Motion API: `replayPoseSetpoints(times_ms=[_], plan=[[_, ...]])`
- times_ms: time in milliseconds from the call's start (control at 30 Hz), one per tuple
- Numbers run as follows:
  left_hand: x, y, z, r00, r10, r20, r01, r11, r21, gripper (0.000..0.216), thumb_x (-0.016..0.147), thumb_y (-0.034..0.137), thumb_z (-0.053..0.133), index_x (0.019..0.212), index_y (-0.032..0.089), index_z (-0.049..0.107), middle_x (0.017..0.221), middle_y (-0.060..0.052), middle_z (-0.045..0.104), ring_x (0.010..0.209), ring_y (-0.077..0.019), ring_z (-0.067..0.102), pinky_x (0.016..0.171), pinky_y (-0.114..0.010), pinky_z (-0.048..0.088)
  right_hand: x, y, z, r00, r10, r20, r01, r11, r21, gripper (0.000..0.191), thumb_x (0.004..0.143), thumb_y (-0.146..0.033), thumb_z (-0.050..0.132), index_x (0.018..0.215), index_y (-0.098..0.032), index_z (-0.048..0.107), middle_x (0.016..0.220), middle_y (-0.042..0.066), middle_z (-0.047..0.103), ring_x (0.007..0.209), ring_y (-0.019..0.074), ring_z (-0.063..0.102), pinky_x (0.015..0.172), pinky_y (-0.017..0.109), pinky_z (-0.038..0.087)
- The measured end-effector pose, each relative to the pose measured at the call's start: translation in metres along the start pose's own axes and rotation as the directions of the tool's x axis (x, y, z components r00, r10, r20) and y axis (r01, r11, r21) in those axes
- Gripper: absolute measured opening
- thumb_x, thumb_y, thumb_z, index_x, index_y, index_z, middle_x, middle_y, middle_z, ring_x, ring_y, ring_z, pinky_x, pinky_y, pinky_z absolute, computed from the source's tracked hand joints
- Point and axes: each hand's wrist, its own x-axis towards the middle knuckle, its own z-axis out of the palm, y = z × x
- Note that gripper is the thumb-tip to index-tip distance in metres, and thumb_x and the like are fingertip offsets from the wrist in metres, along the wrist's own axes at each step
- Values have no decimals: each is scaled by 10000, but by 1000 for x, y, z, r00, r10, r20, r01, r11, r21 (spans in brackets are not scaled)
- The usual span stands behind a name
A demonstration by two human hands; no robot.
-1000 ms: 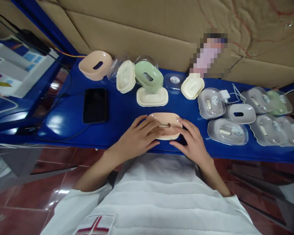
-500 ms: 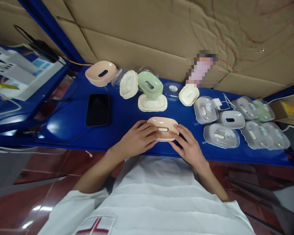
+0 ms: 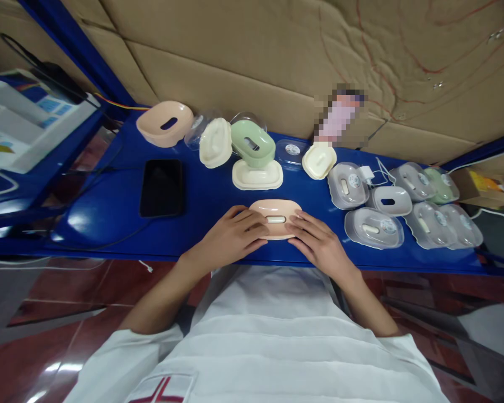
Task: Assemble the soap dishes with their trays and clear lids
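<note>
A peach oval soap dish [image 3: 276, 207] with a cream piece showing through its middle slot lies near the table's front edge. My left hand [image 3: 237, 234] grips its left end, fingers over the top. At the right end my right hand [image 3: 317, 238] holds it the same way; both thumbs are low on the near side. Just behind stands a cream oval tray [image 3: 257, 178], with a green slotted dish [image 3: 252, 137] leaning over it. Another cream tray [image 3: 216, 143] and a peach slotted dish [image 3: 165, 123] sit further left.
Left of my hands lies a black tablet-like device [image 3: 162, 188]. Several clear-lidded oval dishes [image 3: 373, 228] crowd the right side around an uncovered grey dish [image 3: 403, 202]. A small cream tray [image 3: 319, 162] stands at the back, and a white power strip [image 3: 37, 120] is far left.
The camera view has shifted slightly, so the table's things appear a little further left. Both hands stay on the peach soap dish; the right fingers have moved slightly along its end.
</note>
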Motion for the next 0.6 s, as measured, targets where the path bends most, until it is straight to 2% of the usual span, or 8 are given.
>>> replayPoseSetpoints(times_ms=[100, 200, 267, 333, 400, 433, 533, 600], plan=[[1, 0, 1, 1000, -13, 4, 13, 1000, -26, 59, 1082, 243, 680, 1118, 197, 685, 1248, -78, 763, 1205, -265, 709, 1084, -442, 490, 32, 12, -28, 982, -74, 172, 81, 996, -36, 330, 1114, -396, 612, 1350, -213, 753, 1398, 108, 767, 1356, 286, 701, 1166, 490, 555], [2, 1, 1, 1000, -8, -7, 7, 998, -56, 58, 1088, 236, 671, 1135, 202, 678, 1245, -70, 764, 1210, -257, 705, 1086, -438, 485, 88, 45, -45, 966, -71, 248, 88, 995, -55, 418, 1134, -449, 532, 1391, -187, 733, 1365, 144, 772, 1306, 313, 711, 1144, 501, 536], [2, 1, 1, 1000, -7, -11, 6, 997, -72, 73, 1091, 228, 667, 1160, 207, 679, 1265, -67, 762, 1247, -255, 695, 1102, -434, 479, 127, 74, -42, 947, -14, 320, 55, 991, -120, 512, 1123, -449, 518, 1516, -145, 640, 1505, 194, 686, 1396, 359, 649, 1193, 536, 488], [1, 1, 1, 1000, -16, -6, 15, 996, -86, 82, 1091, 230, 669, 1169, 211, 683, 1282, -68, 760, 1274, -254, 686, 1119, -428, 477, 156, 100, -29, 914, 133, 383, -33, 966, -256, 684, 1066, -417, 588, 1653, -86, 471, 1702, 257, 472, 1566, 426, 479, 1279, 597, 381], [0, 0, 1, 1000, -29, 3, 29, 995, -100, 84, 1090, 239, 674, 1168, 211, 688, 1290, -71, 758, 1280, -253, 684, 1129, -423, 477, 171, 117, -14, 857, 280, 433, -108, 918, -381, 820, 1022, -404, 623, 1706, -44, 347, 1762, 300, 339, 1634, 471, 356, 1317, 650, 286], [0, 0, 1, 999, -33, 7, 33, 994, -105, 88, 1090, 243, 675, 1170, 209, 689, 1291, -72, 757, 1282, -252, 684, 1130, -421, 478, 173, 122, -8, 837, 317, 446, -119, 901, -418, 837, 1018, -400, 616, 1713, -40, 322, 1755, 310, 344, 1636, 475, 349, 1322, 660, 261], [-1, -1, 2, 1000, -29, 12, 30, 993, -113, 102, 1094, 247, 669, 1186, 207, 689, 1302, -72, 753, 1289, -249, 679, 1135, -417, 476, 169, 129, -4, 850, 294, 436, -97, 903, -419, 834, 1011, -401, 622, 1718, -76, 320, 1674, 293, 472, 1596, 441, 422, 1342, 646, 210], [-1, -1, 3, 1000, -23, 10, 24, 993, -111, 105, 1098, 250, 661, 1190, 208, 692, 1320, -75, 749, 1294, -249, 676, 1134, -419, 477, 167, 133, -9, 856, 284, 432, -115, 919, -377, 915, 973, -433, 700, 1730, -108, 301, 1693, 285, 447, 1608, 424, 408, 1358, 636, 178]])
